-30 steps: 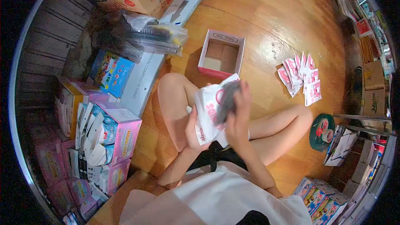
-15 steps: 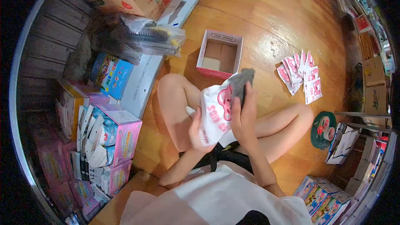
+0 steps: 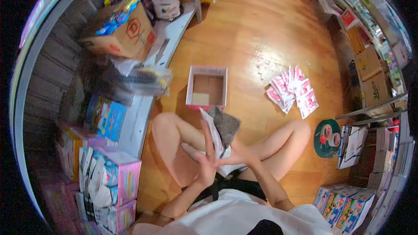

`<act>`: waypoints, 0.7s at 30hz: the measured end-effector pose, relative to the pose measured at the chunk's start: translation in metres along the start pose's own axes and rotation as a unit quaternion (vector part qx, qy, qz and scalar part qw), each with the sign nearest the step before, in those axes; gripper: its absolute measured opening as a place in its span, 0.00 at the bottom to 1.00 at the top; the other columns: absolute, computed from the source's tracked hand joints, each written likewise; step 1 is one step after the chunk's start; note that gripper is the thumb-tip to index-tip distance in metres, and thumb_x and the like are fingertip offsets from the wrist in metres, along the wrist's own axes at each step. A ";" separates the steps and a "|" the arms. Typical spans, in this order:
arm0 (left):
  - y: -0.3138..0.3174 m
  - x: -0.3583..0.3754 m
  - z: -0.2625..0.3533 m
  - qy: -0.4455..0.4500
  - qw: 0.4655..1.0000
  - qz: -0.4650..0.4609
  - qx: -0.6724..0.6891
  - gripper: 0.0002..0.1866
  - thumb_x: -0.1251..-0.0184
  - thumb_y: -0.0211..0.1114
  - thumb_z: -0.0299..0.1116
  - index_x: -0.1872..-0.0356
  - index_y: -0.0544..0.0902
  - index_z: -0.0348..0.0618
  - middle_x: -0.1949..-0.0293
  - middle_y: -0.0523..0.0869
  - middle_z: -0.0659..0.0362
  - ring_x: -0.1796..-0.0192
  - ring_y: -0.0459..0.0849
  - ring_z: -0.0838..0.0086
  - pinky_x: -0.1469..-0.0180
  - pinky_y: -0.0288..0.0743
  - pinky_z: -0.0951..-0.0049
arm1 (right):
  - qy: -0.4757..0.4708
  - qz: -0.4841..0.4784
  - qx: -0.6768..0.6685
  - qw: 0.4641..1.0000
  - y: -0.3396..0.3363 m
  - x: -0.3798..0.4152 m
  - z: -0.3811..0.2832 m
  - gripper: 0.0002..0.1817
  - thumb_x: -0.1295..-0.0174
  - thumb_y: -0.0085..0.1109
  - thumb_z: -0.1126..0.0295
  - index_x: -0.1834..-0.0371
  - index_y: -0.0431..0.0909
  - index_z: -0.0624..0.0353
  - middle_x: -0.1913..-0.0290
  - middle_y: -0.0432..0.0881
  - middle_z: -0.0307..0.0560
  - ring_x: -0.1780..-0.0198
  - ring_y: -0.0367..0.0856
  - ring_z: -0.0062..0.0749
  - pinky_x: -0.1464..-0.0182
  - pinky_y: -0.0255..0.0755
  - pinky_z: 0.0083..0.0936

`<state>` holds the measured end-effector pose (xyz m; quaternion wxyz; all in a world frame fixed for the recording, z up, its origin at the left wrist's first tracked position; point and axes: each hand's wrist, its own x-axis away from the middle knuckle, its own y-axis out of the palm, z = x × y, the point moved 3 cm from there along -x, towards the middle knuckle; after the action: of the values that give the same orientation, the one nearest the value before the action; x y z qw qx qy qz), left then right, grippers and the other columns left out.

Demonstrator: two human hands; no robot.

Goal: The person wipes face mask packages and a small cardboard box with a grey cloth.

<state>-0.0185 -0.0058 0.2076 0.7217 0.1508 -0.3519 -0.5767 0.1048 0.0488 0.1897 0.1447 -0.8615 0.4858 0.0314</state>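
A white packet with pink print (image 3: 213,127) stands nearly edge-on in front of my lap, with a dark grey cloth (image 3: 227,127) against its right side. My left hand (image 3: 206,163) has its fingers stretched upward along the packet's left side and its thumb apart. At the packet's lower right, my right hand (image 3: 234,151) is closed on the grey cloth; motion blur and the packet partly hide its fingers. Just beyond is an open pink-and-white cardboard box (image 3: 207,67). Several similar packets (image 3: 292,89) lie fanned out on the floor to the right.
Along the left runs a shelf (image 3: 143,98) with a brown carton (image 3: 119,32), plastic-wrapped goods and pink boxes (image 3: 128,174). On the right are a green round dish (image 3: 327,148) with tape rolls, a stack of colourful boxes (image 3: 344,206) and loaded shelving (image 3: 376,109).
The packet has turned from face-up to nearly edge-on. My left hand's fingers have straightened, and my right hand has moved lower with the cloth. The view has shifted, bringing more far floor into sight.
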 end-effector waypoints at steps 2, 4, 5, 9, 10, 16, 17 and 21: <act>0.009 -0.007 -0.012 0.022 0.994 -0.055 -0.095 0.45 0.32 0.39 0.67 0.25 0.49 0.44 0.25 0.48 0.49 0.24 0.46 0.55 0.26 0.37 0.51 | 0.025 -0.038 -0.043 0.998 -0.001 0.008 0.007 0.55 0.60 0.80 0.52 0.30 0.59 0.64 0.33 0.65 0.56 0.30 0.60 0.42 0.29 0.53 0.38; 0.018 -0.018 -0.013 0.048 0.966 -0.123 -0.222 0.44 0.31 0.42 0.65 0.25 0.49 0.43 0.24 0.45 0.47 0.23 0.43 0.53 0.26 0.33 0.50 | 0.099 0.052 -0.083 0.990 -0.006 0.013 0.007 0.50 0.57 0.79 0.56 0.33 0.62 0.65 0.36 0.69 0.53 0.34 0.66 0.39 0.32 0.59 0.37; 0.020 -0.024 -0.008 0.068 0.938 -0.156 -0.303 0.44 0.31 0.44 0.64 0.25 0.48 0.43 0.24 0.43 0.46 0.23 0.41 0.52 0.26 0.31 0.49 | 0.136 0.095 -0.105 0.981 -0.008 0.017 0.008 0.47 0.56 0.79 0.58 0.34 0.64 0.66 0.38 0.72 0.52 0.37 0.69 0.37 0.34 0.61 0.36; 0.032 -0.038 0.030 0.198 0.793 -0.137 -0.560 0.41 0.32 0.54 0.53 0.25 0.51 0.42 0.24 0.42 0.45 0.22 0.37 0.51 0.26 0.28 0.49 | 0.259 0.246 -0.265 0.896 -0.031 0.034 0.027 0.26 0.44 0.70 0.70 0.44 0.73 0.64 0.52 0.81 0.40 0.53 0.79 0.23 0.49 0.73 0.23; 0.033 -0.042 0.041 0.232 0.768 -0.097 -0.590 0.40 0.34 0.60 0.45 0.26 0.53 0.41 0.24 0.45 0.47 0.22 0.40 0.52 0.25 0.32 0.52 | 0.252 0.205 -0.224 0.919 -0.041 0.030 0.002 0.22 0.43 0.70 0.69 0.47 0.76 0.64 0.55 0.82 0.39 0.56 0.79 0.21 0.51 0.75 0.24; -0.007 -0.054 0.047 -0.038 0.832 -0.220 -0.507 0.27 0.48 0.77 0.38 0.49 0.80 0.34 0.54 0.85 0.54 0.50 0.81 0.76 0.45 0.73 0.75 | 0.258 0.098 -0.190 0.942 -0.070 0.043 -0.007 0.20 0.45 0.72 0.65 0.52 0.80 0.63 0.58 0.83 0.37 0.57 0.78 0.18 0.57 0.75 0.20; -0.006 -0.048 0.045 -0.036 0.853 -0.228 -0.469 0.26 0.47 0.77 0.37 0.49 0.80 0.33 0.54 0.85 0.56 0.51 0.81 0.77 0.45 0.73 0.75 | 0.288 0.124 -0.184 0.932 -0.075 0.040 -0.011 0.19 0.45 0.72 0.65 0.53 0.80 0.63 0.58 0.83 0.37 0.57 0.78 0.18 0.57 0.74 0.20; 0.005 -0.028 0.028 -0.037 0.911 -0.212 -0.351 0.27 0.38 0.68 0.32 0.39 0.71 0.34 0.48 0.80 0.58 0.45 0.76 0.76 0.41 0.70 0.74 | 0.229 0.487 -0.118 0.834 -0.093 0.032 -0.005 0.19 0.41 0.69 0.63 0.55 0.80 0.67 0.59 0.84 0.43 0.60 0.80 0.23 0.56 0.73 0.21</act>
<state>-0.0367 0.0271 0.2209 0.5750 -0.0628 -0.1129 -0.8079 0.1998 0.0658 0.2087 -0.1072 -0.5064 0.8546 -0.0429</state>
